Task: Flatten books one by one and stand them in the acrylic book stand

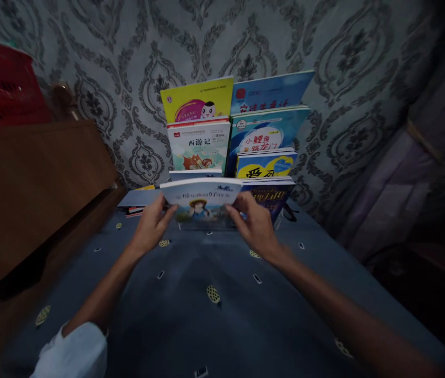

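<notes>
Wood [29, 194] stands big and brown at the far left, with a red thing [4, 86] on top and a brown knob [64, 97] next to it. Some flat books [138, 198] lie in a small pile on the blue cloth [183, 320], which has yellow and white bits on it. Then comes the left hand [152, 223], with a white sleeve [73, 350] up its arm. It pinches the left side of a thin book [201, 203], thumb on the front. That book is up in the middle, between the two hands, and a kid in a yellow hat is on it. Its words are too blurry to read. Behind it, a dark book [194, 174], a white book [199, 149] and a yellow book [179, 100] stand in a row going back to the wall [202, 39]. I can't tell if the thin book touches them. The right hand [254, 223] pinches the other side, thumb on the front too. Next to that row is one more: a purple book [272, 197] in front, then a yellow and blue book [265, 167], a teal book [297, 126] and a tall blue book [272, 90] at the back. Just beside them is a black strap [291, 212]. At the far right hangs a tied curtain [388, 184]
</notes>
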Demonstrator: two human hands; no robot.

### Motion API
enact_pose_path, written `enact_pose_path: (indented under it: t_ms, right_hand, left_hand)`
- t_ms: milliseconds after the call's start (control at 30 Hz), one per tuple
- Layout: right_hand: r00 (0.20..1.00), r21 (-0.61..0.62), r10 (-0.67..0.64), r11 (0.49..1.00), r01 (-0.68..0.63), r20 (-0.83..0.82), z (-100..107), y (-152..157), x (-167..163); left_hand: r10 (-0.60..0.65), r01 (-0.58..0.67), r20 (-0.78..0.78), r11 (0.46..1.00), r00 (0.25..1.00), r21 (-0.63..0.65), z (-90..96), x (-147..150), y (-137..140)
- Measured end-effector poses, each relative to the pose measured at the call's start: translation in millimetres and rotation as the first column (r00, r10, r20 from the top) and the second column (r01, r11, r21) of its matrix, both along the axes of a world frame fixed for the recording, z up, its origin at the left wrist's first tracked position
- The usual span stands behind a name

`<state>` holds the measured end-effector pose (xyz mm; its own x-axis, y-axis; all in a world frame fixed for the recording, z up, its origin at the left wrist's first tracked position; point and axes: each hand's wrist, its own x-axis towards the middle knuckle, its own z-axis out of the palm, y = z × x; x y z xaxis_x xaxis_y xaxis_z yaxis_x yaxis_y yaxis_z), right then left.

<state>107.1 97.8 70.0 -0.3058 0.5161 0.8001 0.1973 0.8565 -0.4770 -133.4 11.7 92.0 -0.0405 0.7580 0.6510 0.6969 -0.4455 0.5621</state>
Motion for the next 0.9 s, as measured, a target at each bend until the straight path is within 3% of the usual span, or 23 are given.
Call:
enact_pose_path:
  t_ms: [100, 200, 533, 900]
  right_hand:
    - [0.99, 0.117, -0.067, 0.99, 0.081, -0.121, 20, 27, -18]
    - [0.98, 0.127, -0.09, 0.985, 0.114, -0.18, 24, 45, -34]
    - [0.983, -0.006, -0.136, 0.991, 0.136, -0.121, 2, 67, -53]
    - [0.96, -0.071, -0.272, 0.961, 0.268, -0.066, -13, 88, -58]
  left_hand:
    - [0.159, -0.136, -0.097, 0.968, 0.982, 0.21, 23.2, -5, 27]
    - [0.159, -0.132, -0.079, 0.954, 0.984, 0.269, 28.7, -8, 49]
    - [0.125, -0.124, 0.006, 0.976, 0.992, 0.182, 6.4, -19, 86]
    - [0.346, -0.326, -0.096, 0.93, 0.933, 0.171, -10.9, -8, 102]
